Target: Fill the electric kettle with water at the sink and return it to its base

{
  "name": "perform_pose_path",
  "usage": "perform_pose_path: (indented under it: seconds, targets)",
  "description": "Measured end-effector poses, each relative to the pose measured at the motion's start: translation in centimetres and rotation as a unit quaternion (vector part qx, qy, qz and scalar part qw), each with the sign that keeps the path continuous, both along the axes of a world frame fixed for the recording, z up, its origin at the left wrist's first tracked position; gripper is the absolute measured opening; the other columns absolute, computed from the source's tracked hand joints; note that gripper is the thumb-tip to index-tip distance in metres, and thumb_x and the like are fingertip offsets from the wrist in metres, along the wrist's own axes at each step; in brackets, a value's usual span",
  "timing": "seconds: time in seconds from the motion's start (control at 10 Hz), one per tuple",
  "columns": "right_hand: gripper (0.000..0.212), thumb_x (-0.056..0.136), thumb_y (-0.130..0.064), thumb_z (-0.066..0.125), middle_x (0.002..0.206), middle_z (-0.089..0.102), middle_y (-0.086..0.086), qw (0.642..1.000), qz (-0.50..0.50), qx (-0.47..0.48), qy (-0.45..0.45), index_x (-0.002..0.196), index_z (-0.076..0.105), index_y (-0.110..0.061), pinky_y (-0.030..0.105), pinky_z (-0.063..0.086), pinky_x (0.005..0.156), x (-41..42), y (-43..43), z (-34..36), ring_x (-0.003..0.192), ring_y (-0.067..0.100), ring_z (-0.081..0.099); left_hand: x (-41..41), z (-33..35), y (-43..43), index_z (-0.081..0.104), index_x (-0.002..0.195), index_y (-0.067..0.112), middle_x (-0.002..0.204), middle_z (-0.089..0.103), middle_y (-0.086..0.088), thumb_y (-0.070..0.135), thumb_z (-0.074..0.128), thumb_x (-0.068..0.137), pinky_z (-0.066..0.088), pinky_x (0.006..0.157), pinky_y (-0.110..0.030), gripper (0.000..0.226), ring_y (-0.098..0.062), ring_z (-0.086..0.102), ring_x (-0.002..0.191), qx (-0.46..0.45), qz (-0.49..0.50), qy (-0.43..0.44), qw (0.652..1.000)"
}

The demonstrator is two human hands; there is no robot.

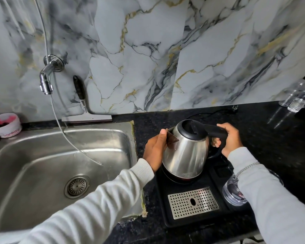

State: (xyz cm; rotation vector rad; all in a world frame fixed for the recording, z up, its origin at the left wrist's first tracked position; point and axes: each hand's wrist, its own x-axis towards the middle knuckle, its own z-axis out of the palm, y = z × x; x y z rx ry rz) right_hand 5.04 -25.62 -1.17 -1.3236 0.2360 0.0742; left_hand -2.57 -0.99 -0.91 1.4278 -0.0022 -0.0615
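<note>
A stainless steel electric kettle with a black lid stands tilted over its round black base, which sits on a black tray right of the sink. My right hand is wrapped around the kettle's black handle. My left hand presses against the kettle's left side below the spout. The steel sink lies to the left, with a chrome tap on the wall above it. I see no water running from the tap.
A thin hose hangs from the wall into the sink. A squeegee leans on the marble wall behind the sink. A white bowl sits at far left. A glass stands on the tray's right, partly under my sleeve. Plastic bottles stand at back right.
</note>
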Motion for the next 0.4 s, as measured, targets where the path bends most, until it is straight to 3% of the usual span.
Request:
perform_pose_path:
  seconds: [0.1,0.3,0.4]
  targets:
    - [0.037,0.077,-0.031,0.051,0.034,0.033,0.002,1.000,0.005,-0.004,0.003,0.044,0.044,-0.015,0.035,0.014,0.047,-0.4,-0.3,-0.4,0.030,0.017,0.028,-0.2,-0.4,0.2,0.073,0.083,0.043,0.110,0.070,-0.002,0.073,0.046,0.071,0.040,0.110,-0.049,0.042,-0.023,0.060,0.118,-0.012,-0.006,-0.003,1.000]
    - [0.044,0.080,-0.029,0.046,0.033,0.037,0.006,0.999,0.029,-0.015,0.001,0.040,0.048,-0.013,0.040,0.017,0.051,-1.0,-0.2,-0.7,0.032,0.020,0.033,-0.5,-0.4,0.6,0.071,0.100,0.038,0.121,0.069,-0.005,0.069,0.047,0.074,0.039,0.111,-0.046,0.047,-0.020,0.061,0.117,0.012,-0.012,0.000,1.000]
    - [0.041,0.085,-0.020,0.051,0.041,0.056,0.007,0.992,0.020,-0.122,-0.028,0.047,0.060,-0.007,0.037,0.039,0.059,-0.5,-0.4,0.5,0.046,0.023,0.051,-0.4,0.1,1.5,0.060,0.123,0.024,0.134,0.060,-0.004,0.063,0.042,0.080,0.034,0.115,-0.041,0.061,-0.014,0.053,0.126,0.040,-0.015,-0.015,0.999]
